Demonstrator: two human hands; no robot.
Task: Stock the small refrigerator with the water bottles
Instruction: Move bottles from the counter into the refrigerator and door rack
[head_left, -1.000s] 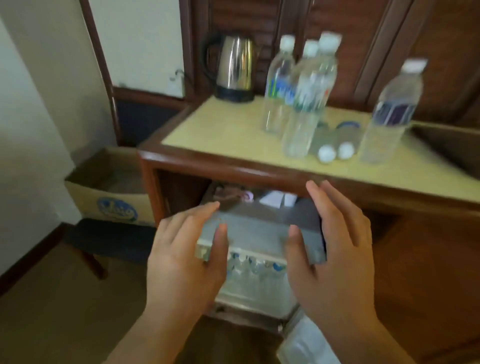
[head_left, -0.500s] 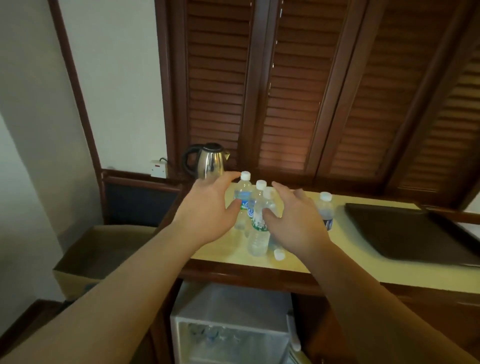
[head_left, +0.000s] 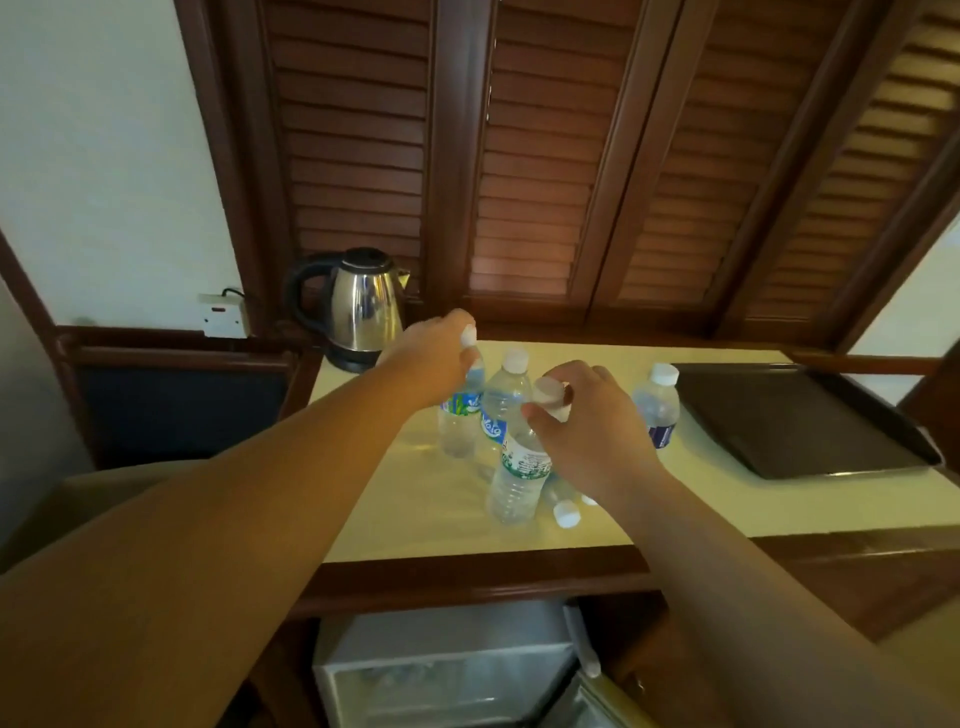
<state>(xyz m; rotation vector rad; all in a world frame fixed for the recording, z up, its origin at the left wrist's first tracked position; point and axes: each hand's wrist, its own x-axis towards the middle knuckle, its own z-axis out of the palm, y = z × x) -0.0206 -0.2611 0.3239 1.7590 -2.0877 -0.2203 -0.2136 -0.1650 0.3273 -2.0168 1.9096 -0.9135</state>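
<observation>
Several clear water bottles with white caps stand on the yellow counter top (head_left: 415, 509). My left hand (head_left: 434, 358) is closed around the neck of the far-left bottle (head_left: 457, 421). My right hand (head_left: 582, 415) grips the cap end of the nearest bottle (head_left: 517, 478). Between them stands a blue-labelled bottle (head_left: 501, 400). Another bottle (head_left: 657, 405) stands apart to the right. Behind the nearest bottle a further bottle (head_left: 563, 506) lies on its side, mostly hidden. Below the counter, the small refrigerator (head_left: 441, 670) stands with its door (head_left: 597, 701) open; bottles show dimly inside.
A steel electric kettle (head_left: 363, 306) stands at the counter's back left, plugged into a wall socket (head_left: 223, 314). A dark tray (head_left: 789, 415) lies on the right. Louvred wooden shutters (head_left: 524, 156) rise behind. A cardboard box (head_left: 104, 493) sits low on the left.
My view has lifted from the refrigerator to the counter. Both hands went up from the refrigerator's top to the bottles and have closed on two of them.
</observation>
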